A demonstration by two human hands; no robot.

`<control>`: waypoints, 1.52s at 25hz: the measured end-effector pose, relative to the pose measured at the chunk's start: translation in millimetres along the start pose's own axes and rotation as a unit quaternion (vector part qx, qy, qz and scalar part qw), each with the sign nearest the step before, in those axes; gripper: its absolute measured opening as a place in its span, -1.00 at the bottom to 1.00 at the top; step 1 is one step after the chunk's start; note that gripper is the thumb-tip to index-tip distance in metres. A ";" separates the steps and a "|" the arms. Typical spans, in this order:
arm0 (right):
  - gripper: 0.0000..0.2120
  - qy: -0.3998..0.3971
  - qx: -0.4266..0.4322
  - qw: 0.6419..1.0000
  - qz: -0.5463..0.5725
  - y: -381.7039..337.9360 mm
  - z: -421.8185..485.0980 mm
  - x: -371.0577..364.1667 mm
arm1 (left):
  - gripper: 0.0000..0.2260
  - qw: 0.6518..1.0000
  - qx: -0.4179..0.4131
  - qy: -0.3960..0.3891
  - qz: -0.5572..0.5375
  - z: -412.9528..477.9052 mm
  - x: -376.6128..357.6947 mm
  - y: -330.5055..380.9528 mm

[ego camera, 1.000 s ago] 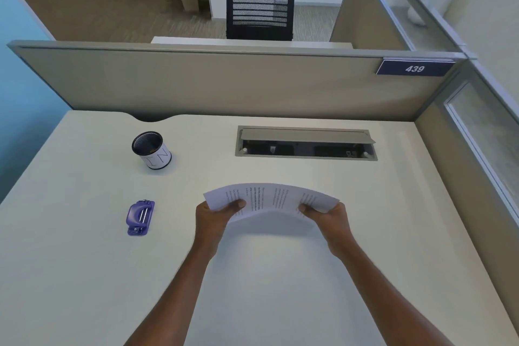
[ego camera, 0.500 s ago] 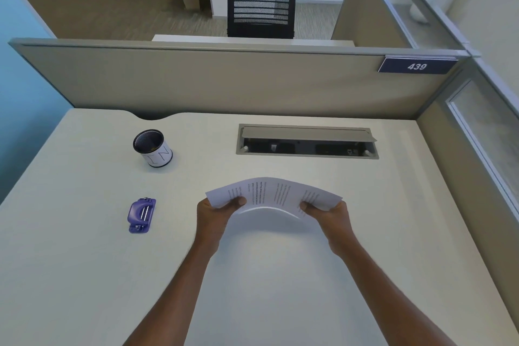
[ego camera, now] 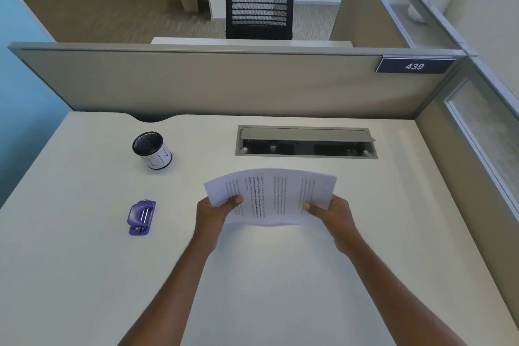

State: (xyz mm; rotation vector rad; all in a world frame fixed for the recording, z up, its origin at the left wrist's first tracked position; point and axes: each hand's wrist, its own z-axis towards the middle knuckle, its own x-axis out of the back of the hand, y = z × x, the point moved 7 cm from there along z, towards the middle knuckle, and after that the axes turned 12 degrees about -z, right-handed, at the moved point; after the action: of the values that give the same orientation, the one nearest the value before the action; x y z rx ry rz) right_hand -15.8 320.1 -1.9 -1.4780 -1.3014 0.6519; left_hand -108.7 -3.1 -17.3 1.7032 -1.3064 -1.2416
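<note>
Item: printed paper (ego camera: 269,196), white with lines of text running sideways to the viewer, held in the air above the desk (ego camera: 84,275) at its middle, bowed upward between two grips; whether one sheet or several cannot be told. Left hand (ego camera: 214,212) pinches the left short edge, thumb on top and fingers curled beneath; right hand (ego camera: 334,213) pinches the right short edge likewise. The two-sided hold likely serves to square the paper before punching or laying it down. Purple hole punch (ego camera: 141,217) lies flat on the desk, well left of the paper, within reach of the left hand. Mesh pen cup (ego camera: 152,150) stands upright further back. Open cable tray (ego camera: 306,142) sits recessed in the desk beyond the paper.
</note>
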 end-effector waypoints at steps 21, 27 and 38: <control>-0.67 -0.047 -0.025 0.977 0.205 -9.2 -13.6 -64.5 | -0.49 0.952 0.123 0.027 -0.279 -34.4 -38.5 -44.4; -0.68 -0.057 -0.035 0.990 0.125 -9.4 -4.0 -31.8 | -0.60 0.959 0.153 0.025 -0.237 -21.0 -7.5 -36.4; -0.68 -0.146 -0.066 0.987 -0.004 -7.0 -0.4 -2.3 | -0.72 0.971 0.190 -0.142 0.013 -24.6 -37.2 -18.5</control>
State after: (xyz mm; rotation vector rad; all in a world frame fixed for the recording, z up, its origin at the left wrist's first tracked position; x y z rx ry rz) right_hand -18.8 317.1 4.1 -1.5214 -1.6006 0.8132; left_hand -81.3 36.7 -14.6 1.8002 -1.8282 -1.3178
